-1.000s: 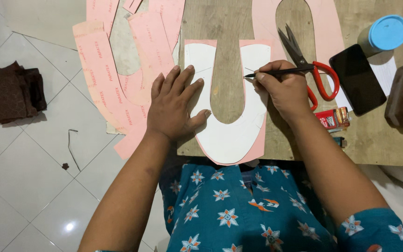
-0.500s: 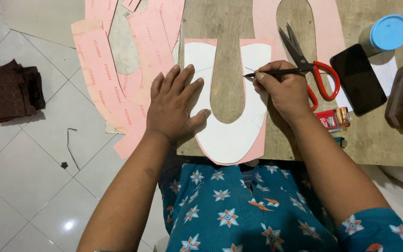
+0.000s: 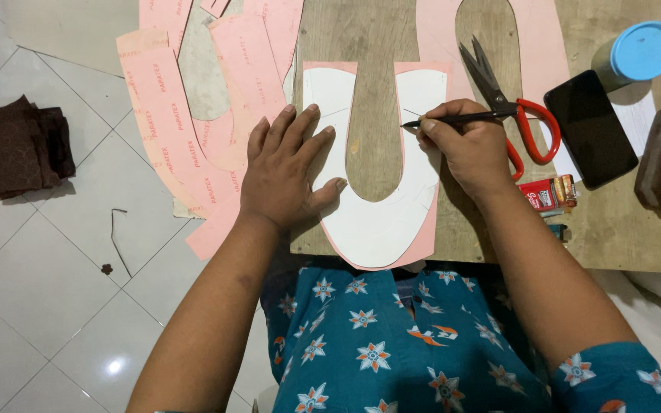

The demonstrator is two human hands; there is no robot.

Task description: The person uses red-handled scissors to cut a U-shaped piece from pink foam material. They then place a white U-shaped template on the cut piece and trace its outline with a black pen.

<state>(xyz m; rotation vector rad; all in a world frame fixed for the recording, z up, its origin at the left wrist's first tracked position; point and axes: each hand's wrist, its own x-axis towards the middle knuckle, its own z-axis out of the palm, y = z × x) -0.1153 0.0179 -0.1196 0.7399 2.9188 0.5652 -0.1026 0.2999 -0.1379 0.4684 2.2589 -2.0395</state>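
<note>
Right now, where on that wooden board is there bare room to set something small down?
Bare wood shows inside the white U-shaped template, between its two arms, and along the wooden board near edge, below the black phone. The right side is crowded: red-handled scissors, phone, blue-lidded jar. The left hand presses the template; the right hand holds a black pen.

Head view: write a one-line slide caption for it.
Left hand pins a white U-shaped pattern on pink sheet while the right hand traces its inner edge with a black pen on a wooden board.
</note>
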